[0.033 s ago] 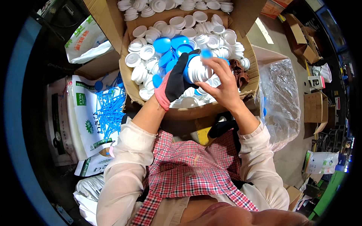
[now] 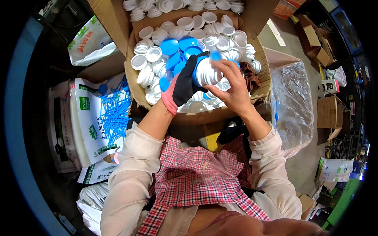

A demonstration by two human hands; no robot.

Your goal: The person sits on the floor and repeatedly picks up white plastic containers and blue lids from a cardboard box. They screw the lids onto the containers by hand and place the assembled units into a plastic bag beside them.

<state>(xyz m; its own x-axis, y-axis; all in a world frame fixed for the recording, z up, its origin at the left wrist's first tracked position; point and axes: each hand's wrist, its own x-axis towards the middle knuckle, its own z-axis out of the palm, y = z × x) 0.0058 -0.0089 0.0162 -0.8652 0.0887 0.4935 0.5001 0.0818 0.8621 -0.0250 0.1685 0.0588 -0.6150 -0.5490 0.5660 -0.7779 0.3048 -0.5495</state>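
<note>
Two hands meet above the cardboard box [image 2: 185, 119]: the gloved left hand [image 2: 183, 87] is clamped round a stack of white lids [image 2: 206, 73] with a blue lid [image 2: 194, 76] at its left end; the bare right hand's [image 2: 234, 87] thumb and fingers stand apart at the right end, whether pressing I cannot tell. A slack left grip could let lids slip out and scatter. The stack's long axis runs roughly left to right, its white end pointing right. Farther off lie loose white lids [image 2: 185, 23].
</note>
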